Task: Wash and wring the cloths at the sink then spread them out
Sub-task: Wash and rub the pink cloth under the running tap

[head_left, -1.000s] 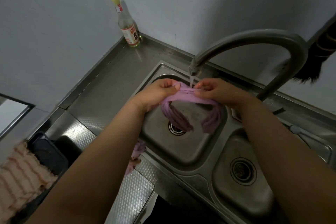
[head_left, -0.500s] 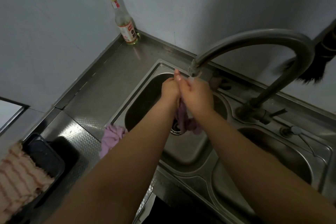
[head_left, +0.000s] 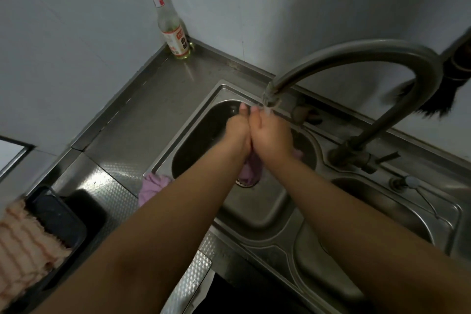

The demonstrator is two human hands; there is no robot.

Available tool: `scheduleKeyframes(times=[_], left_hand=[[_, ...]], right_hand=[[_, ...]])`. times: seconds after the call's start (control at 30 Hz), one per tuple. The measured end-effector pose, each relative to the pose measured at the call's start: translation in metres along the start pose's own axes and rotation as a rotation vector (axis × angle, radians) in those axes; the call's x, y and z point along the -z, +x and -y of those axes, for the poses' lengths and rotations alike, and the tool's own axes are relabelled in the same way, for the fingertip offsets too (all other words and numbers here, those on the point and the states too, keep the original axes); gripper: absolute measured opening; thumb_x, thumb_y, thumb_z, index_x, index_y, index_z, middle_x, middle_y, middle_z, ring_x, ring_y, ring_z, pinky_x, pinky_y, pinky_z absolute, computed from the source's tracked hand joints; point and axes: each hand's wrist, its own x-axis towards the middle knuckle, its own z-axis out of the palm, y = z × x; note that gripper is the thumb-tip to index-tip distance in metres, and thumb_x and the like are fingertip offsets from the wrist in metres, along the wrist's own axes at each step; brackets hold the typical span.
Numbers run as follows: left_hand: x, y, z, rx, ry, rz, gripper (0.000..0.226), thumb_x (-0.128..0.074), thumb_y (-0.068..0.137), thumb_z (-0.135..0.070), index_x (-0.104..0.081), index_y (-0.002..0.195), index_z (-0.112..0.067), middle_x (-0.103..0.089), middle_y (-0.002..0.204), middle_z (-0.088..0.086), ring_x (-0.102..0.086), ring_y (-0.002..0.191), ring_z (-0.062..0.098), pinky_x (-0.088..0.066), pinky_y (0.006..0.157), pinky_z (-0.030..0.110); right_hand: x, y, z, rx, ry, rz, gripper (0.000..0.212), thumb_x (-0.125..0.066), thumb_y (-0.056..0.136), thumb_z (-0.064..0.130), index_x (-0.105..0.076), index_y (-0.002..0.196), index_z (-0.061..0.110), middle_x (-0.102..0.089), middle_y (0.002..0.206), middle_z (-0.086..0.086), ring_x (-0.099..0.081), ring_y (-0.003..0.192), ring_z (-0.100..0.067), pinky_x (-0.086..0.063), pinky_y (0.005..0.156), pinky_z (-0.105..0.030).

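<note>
So it's a stainless steel counter running into a corner of the walls, with a double sink set into it; a glass bottle with a yellow cap stands upright right in the far corner; a purple cloth is bunched on the counter at the near-left corner of the left basin, touching its rim; toward the left edge there's a dark tray with a pink striped towel draped over its near side; the tap rises from the sink's back rim between the two basins.
</note>
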Motion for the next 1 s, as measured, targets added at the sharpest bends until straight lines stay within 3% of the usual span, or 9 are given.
scheduleKeyframes(times=[0.1, 0.23, 0.33, 0.4, 0.53, 0.67, 0.83, 0.93, 1.0], left_hand=[[0.000, -0.002, 0.005, 0.041, 0.050, 0.047, 0.046, -0.039, 0.102, -0.045, -0.059, 0.082, -0.008, -0.054, 0.048, 0.000, -0.050, 0.040, 0.009, -0.038, 0.036, 0.014], [0.006, 0.003, 0.003, 0.029, 0.051, 0.034, 0.044, -0.039, 0.102, -0.046, -0.065, 0.086, -0.013, -0.062, 0.072, 0.004, -0.060, 0.066, 0.015, -0.053, 0.067, 0.030], [0.017, 0.000, 0.007, 0.209, -0.015, 0.131, 0.051, -0.040, 0.097, -0.057, -0.066, 0.085, -0.014, -0.059, 0.064, 0.005, -0.057, 0.061, 0.016, -0.056, 0.076, 0.032], [0.024, 0.002, 0.011, 0.245, 0.064, 0.208, 0.059, -0.038, 0.095, -0.062, -0.064, 0.082, -0.011, -0.055, 0.057, 0.005, -0.053, 0.047, 0.014, -0.054, 0.058, 0.021], [0.050, 0.008, -0.007, 0.269, -0.012, 0.419, 0.070, -0.026, 0.093, -0.069, -0.057, 0.075, -0.009, -0.051, 0.048, 0.002, -0.048, 0.036, 0.011, -0.038, 0.036, 0.016], [0.060, 0.020, -0.018, 0.169, 0.163, 0.556, 0.074, -0.019, 0.093, -0.069, -0.061, 0.085, -0.009, -0.050, 0.047, 0.001, -0.045, 0.034, 0.009, -0.037, 0.032, 0.015], [0.075, 0.019, -0.026, 0.074, 0.230, 0.850, 0.066, -0.040, 0.087, -0.062, -0.067, 0.107, -0.004, -0.072, 0.089, 0.010, -0.069, 0.076, 0.018, -0.057, 0.070, 0.028], [0.076, 0.013, -0.030, -0.075, 0.396, 0.893, 0.058, -0.075, 0.077, -0.044, -0.061, 0.111, 0.001, -0.067, 0.107, 0.014, -0.066, 0.095, 0.023, -0.053, 0.089, 0.035], [0.073, 0.010, -0.035, -0.128, 0.353, 0.833, 0.048, -0.074, 0.081, -0.032, -0.062, 0.110, 0.004, -0.065, 0.107, 0.017, -0.063, 0.094, 0.027, -0.049, 0.096, 0.041]], right_hand=[[0.000, 0.009, -0.005, -0.027, -0.100, -0.005, 0.044, -0.032, 0.101, 0.039, -0.062, 0.092, 0.009, -0.059, 0.082, -0.013, -0.058, 0.079, -0.026, -0.032, 0.065, -0.028], [-0.006, -0.003, -0.002, -0.002, -0.113, -0.014, 0.041, -0.030, 0.100, 0.039, -0.060, 0.091, 0.012, -0.063, 0.087, -0.010, -0.061, 0.085, -0.028, -0.045, 0.075, -0.035], [-0.006, -0.005, -0.002, 0.059, -0.188, -0.013, 0.037, -0.029, 0.101, 0.037, -0.054, 0.080, 0.019, -0.055, 0.076, -0.006, -0.061, 0.082, -0.027, -0.040, 0.069, -0.034], [0.007, 0.011, -0.011, -0.062, -0.168, 0.017, 0.043, -0.031, 0.101, 0.034, -0.064, 0.089, 0.010, -0.064, 0.089, -0.016, -0.062, 0.093, -0.031, -0.035, 0.067, -0.031], [0.021, 0.022, -0.019, -0.282, 0.345, 0.162, 0.043, -0.041, 0.096, 0.032, -0.062, 0.103, -0.006, -0.063, 0.098, -0.026, -0.061, 0.086, -0.035, -0.047, 0.075, -0.038], [0.037, 0.022, -0.010, -0.442, 0.683, 0.265, 0.039, -0.043, 0.098, 0.040, -0.054, 0.074, 0.011, -0.048, 0.062, -0.001, -0.044, 0.050, -0.012, -0.038, 0.046, -0.023], [0.049, 0.021, -0.017, -0.399, 1.059, 0.444, 0.062, -0.038, 0.094, 0.058, -0.052, 0.050, 0.017, -0.041, 0.038, 0.003, -0.040, 0.033, -0.008, -0.030, 0.038, -0.018], [0.045, 0.022, -0.022, -0.417, 1.145, 0.502, 0.059, -0.035, 0.091, 0.065, -0.051, 0.060, 0.017, -0.042, 0.039, 0.005, -0.040, 0.033, -0.006, -0.032, 0.036, -0.016], [0.046, 0.021, -0.021, -0.357, 1.133, 0.564, 0.062, -0.034, 0.084, 0.070, -0.057, 0.071, 0.014, -0.048, 0.045, 0.004, -0.044, 0.037, -0.007, -0.036, 0.037, -0.016]])
